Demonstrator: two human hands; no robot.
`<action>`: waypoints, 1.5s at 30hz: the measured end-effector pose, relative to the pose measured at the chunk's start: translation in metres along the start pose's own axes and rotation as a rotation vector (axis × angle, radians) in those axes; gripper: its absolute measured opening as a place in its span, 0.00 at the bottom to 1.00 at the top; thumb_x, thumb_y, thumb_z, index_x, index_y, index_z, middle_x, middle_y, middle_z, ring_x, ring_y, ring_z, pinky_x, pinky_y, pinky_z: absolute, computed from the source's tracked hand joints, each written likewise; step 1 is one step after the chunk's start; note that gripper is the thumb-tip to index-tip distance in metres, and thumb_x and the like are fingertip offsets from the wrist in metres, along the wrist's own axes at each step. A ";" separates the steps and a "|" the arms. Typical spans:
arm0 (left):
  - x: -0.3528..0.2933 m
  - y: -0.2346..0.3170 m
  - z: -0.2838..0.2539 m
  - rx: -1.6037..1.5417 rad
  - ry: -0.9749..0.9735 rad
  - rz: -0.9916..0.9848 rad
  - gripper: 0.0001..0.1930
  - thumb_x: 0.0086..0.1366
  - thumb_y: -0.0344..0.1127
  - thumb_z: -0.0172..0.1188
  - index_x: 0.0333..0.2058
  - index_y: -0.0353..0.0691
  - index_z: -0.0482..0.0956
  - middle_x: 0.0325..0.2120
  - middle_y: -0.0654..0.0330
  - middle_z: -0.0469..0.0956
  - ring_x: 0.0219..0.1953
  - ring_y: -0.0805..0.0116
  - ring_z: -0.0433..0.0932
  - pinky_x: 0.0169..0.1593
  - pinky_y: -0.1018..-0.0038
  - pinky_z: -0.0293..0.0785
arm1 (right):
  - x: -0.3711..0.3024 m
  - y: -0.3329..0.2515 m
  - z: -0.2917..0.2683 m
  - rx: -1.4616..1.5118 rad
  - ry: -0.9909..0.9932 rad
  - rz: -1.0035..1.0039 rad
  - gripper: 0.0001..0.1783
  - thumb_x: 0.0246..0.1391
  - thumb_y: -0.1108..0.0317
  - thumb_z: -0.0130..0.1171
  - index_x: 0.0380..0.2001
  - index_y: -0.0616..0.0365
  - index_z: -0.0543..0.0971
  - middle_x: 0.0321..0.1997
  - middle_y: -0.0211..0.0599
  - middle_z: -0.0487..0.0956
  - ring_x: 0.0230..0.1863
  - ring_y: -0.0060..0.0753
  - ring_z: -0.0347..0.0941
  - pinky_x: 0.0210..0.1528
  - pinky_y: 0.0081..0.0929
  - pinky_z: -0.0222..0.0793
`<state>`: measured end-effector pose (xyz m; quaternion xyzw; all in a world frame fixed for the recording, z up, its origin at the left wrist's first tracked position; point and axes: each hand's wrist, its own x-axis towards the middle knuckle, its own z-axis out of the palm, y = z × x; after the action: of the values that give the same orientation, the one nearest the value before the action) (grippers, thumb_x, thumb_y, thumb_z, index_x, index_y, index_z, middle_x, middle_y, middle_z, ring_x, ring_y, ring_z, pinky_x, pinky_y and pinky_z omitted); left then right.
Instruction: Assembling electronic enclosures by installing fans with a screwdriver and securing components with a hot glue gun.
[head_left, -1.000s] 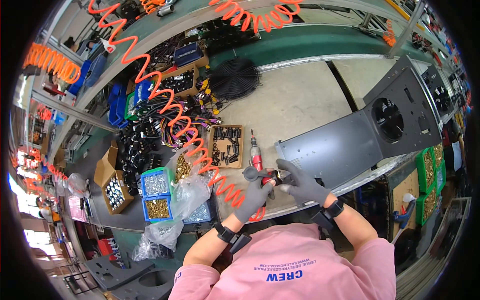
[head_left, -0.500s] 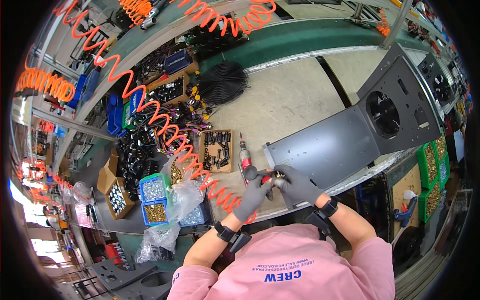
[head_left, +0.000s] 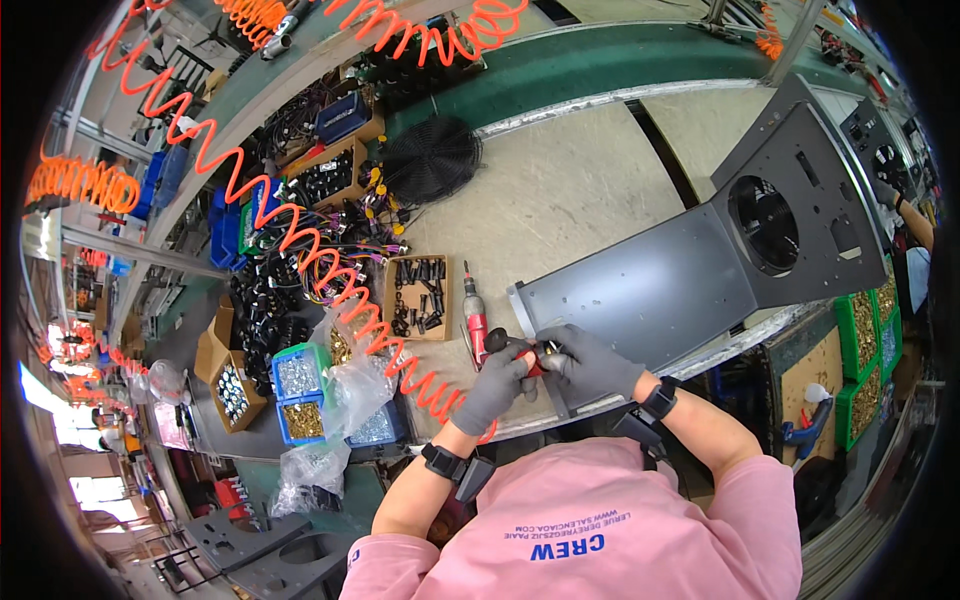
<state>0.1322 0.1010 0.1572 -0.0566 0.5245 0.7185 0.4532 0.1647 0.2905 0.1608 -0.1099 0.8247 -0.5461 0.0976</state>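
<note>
My left hand [head_left: 492,388], in a grey glove, is closed round a small red-and-black part [head_left: 533,362] at the bench's near edge. My right hand [head_left: 597,366], gloved the same way, meets it from the right, its fingers pinched at the part's dark end. The fingers hide much of this part, and its exact kind cannot be told. Just beyond my left hand lies a red-and-silver power screwdriver [head_left: 476,318], its bit facing away from me. A large bent grey metal panel [head_left: 630,290] with a round fan opening lies to the right of my hands.
An open cardboard box [head_left: 441,328] of small black parts sits left of the screwdriver. An orange coiled hose [head_left: 305,235] crosses the left side. Blue screw bins [head_left: 302,420] and plastic bags stand nearer. A black fan guard [head_left: 432,160] lies farther back. Another person's arm [head_left: 914,220] shows far right.
The whole view has shifted slightly. My hands stay together, and the red-and-black part between them has turned a little. Another person's arm has come in at the far right.
</note>
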 end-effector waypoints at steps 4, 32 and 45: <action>0.006 -0.003 0.006 0.053 0.109 0.034 0.20 0.62 0.36 0.50 0.48 0.28 0.64 0.22 0.59 0.71 0.17 0.74 0.70 0.21 0.78 0.69 | 0.004 -0.005 -0.002 -0.127 -0.063 0.094 0.22 0.52 0.61 0.51 0.50 0.52 0.66 0.41 0.55 0.70 0.41 0.55 0.69 0.44 0.42 0.65; 0.090 -0.010 -0.055 0.080 0.293 -0.053 0.09 0.60 0.32 0.45 0.37 0.37 0.71 0.20 0.63 0.71 0.17 0.76 0.68 0.19 0.79 0.64 | 0.079 0.098 0.012 0.035 -0.137 0.233 0.21 0.53 0.60 0.49 0.50 0.54 0.69 0.48 0.46 0.73 0.45 0.43 0.72 0.47 0.31 0.67; 0.092 -0.028 -0.042 0.503 0.556 0.047 0.33 0.53 0.50 0.61 0.48 0.30 0.62 0.38 0.51 0.72 0.38 0.69 0.72 0.40 0.76 0.70 | 0.080 0.097 0.018 0.011 0.207 0.244 0.14 0.47 0.66 0.54 0.37 0.60 0.76 0.38 0.47 0.77 0.38 0.42 0.74 0.42 0.32 0.68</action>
<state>0.0816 0.1230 0.0678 -0.1243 0.7887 0.5346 0.2768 0.0863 0.2885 0.0611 0.0485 0.8347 -0.5429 0.0783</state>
